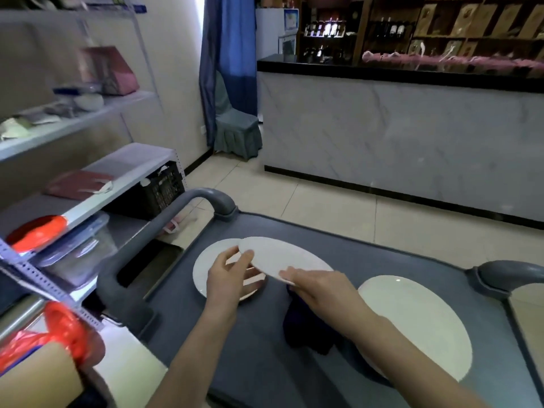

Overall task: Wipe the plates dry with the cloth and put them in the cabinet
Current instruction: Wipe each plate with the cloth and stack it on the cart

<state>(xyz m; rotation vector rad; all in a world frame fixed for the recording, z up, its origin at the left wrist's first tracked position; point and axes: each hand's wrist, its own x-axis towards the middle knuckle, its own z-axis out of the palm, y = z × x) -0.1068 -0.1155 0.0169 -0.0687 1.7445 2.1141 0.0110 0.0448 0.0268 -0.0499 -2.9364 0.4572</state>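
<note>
A white plate point(279, 256) is lifted and tilted above the grey cart top point(259, 357). My left hand point(228, 276) holds its left edge with thumb and fingers. My right hand point(318, 287) grips its near right edge, with the dark blue cloth point(306, 328) hanging under that hand. Below the raised plate lies a second white plate point(206, 266) on the cart. A third white plate point(418, 322) lies flat to the right of the cloth.
The cart's grey handles point(164, 228) rise at left and right. A metal shelf rack point(97, 184) with containers, a black crate and red bags stands to the left. A marble-fronted counter point(397, 136) stands across the tiled floor. A covered chair point(235, 128) is by the blue curtain.
</note>
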